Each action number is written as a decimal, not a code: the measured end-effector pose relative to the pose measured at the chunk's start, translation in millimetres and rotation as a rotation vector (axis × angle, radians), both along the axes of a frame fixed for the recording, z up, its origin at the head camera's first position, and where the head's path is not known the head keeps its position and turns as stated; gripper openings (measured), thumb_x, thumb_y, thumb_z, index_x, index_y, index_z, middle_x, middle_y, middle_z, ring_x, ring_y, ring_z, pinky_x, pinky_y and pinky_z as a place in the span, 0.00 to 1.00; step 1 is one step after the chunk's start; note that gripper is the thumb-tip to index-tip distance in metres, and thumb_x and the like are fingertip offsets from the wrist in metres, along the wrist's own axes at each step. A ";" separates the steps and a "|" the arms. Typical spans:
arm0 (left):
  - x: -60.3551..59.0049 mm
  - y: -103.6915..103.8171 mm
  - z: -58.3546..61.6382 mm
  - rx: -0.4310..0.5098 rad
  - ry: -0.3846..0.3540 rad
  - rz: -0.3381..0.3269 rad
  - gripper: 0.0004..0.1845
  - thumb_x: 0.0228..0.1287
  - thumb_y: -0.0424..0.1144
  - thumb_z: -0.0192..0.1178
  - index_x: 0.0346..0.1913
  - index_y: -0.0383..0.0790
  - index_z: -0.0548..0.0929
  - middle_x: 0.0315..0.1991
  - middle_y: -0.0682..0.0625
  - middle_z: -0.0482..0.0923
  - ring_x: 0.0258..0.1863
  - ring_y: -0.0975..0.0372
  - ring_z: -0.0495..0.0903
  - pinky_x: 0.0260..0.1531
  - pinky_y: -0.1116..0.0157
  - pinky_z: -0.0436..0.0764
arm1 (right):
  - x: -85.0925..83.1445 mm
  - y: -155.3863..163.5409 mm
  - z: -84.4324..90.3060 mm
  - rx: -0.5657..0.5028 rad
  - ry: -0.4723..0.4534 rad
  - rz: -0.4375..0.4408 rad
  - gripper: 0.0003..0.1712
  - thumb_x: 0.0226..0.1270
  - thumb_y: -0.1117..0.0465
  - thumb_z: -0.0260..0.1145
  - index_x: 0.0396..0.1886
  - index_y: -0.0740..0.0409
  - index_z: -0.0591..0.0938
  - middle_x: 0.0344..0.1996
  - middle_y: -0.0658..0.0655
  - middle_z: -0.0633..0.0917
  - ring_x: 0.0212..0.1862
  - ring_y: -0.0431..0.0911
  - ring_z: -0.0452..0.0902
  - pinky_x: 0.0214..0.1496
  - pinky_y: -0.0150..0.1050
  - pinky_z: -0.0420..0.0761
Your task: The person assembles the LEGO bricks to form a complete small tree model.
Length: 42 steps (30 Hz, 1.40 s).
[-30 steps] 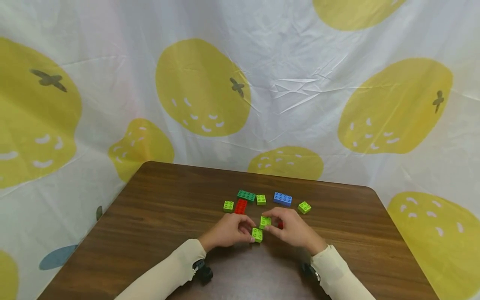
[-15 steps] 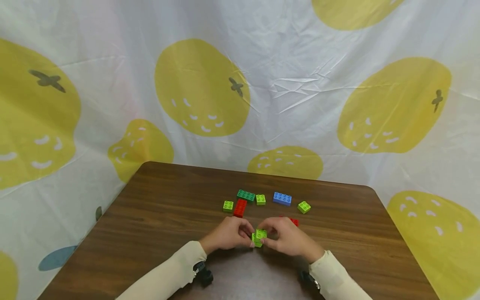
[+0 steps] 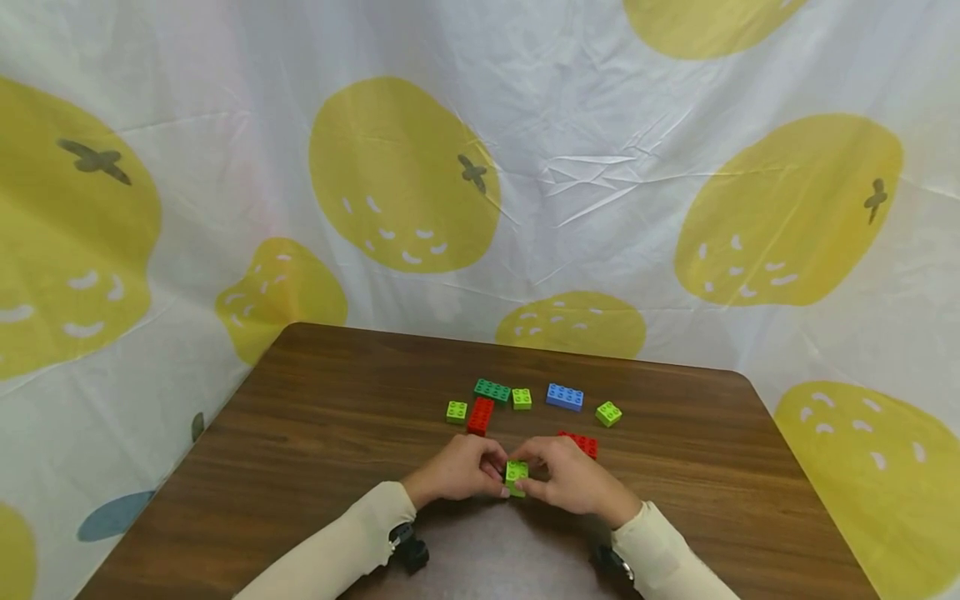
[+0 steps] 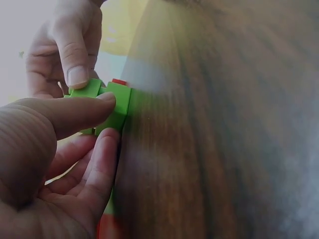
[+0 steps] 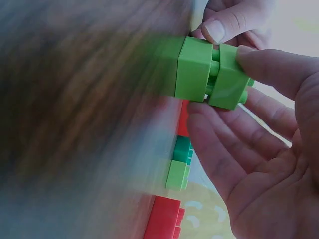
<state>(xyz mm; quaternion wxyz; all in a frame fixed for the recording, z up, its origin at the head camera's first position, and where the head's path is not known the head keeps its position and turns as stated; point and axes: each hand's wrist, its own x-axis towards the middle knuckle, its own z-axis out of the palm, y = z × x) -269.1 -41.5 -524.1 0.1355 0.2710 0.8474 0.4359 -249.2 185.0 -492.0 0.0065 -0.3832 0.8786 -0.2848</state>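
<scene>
Two small lime green bricks (image 3: 516, 476) sit one on the other on the brown table (image 3: 315, 417), between my hands. My left hand (image 3: 491, 475) pinches the lower lime brick (image 4: 117, 105) with thumb and fingers. My right hand (image 3: 534, 477) pinches the upper lime brick (image 5: 229, 82) over it. In the right wrist view the lower brick (image 5: 194, 69) rests on the wood, and a narrow gap with studs shows between the two bricks.
Behind the hands lie loose bricks: a red one (image 3: 481, 415), a dark green one (image 3: 492, 390), a blue one (image 3: 565, 397), lime ones (image 3: 456, 412) (image 3: 522, 398) (image 3: 608, 413) and a second red one (image 3: 579, 442). A fruit-print cloth (image 3: 480, 167) hangs behind the table.
My right hand carried its lime brick back toward me and set it on the one in my left hand. A red brick behind the right hand came into view.
</scene>
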 end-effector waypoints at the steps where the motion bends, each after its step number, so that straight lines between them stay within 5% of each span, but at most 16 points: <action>1: -0.2 0.0 -0.2 0.000 0.000 -0.002 0.18 0.45 0.40 0.79 0.41 0.43 0.86 0.31 0.56 0.85 0.30 0.71 0.83 0.32 0.72 0.81 | 0.2 -0.4 0.2 0.002 0.005 -0.004 0.17 0.60 0.57 0.74 0.49 0.51 0.85 0.43 0.45 0.87 0.39 0.38 0.84 0.41 0.33 0.83; 12: 1.0 -1.5 0.7 0.002 -0.019 -0.012 0.18 0.45 0.39 0.79 0.41 0.44 0.85 0.32 0.57 0.85 0.31 0.72 0.83 0.33 0.72 0.81 | -2.6 -5.0 -3.5 -0.020 0.012 -0.011 0.13 0.53 0.58 0.79 0.38 0.50 0.86 0.34 0.45 0.86 0.34 0.36 0.83 0.35 0.32 0.82; 22: 3.8 -3.0 4.9 0.017 -0.030 -0.044 0.16 0.52 0.40 0.76 0.44 0.44 0.85 0.37 0.54 0.86 0.33 0.71 0.84 0.35 0.72 0.82 | -9.5 -6.1 -1.5 0.010 -0.142 -0.067 0.12 0.49 0.54 0.81 0.32 0.45 0.86 0.27 0.39 0.87 0.31 0.34 0.83 0.34 0.29 0.81; 42: 2.3 -2.8 1.1 0.073 -0.025 -0.037 0.16 0.55 0.45 0.75 0.44 0.51 0.81 0.41 0.58 0.85 0.33 0.70 0.85 0.33 0.70 0.83 | -9.2 1.1 -0.2 0.037 -0.125 -0.030 0.16 0.53 0.45 0.78 0.38 0.44 0.86 0.29 0.37 0.87 0.31 0.30 0.81 0.34 0.29 0.80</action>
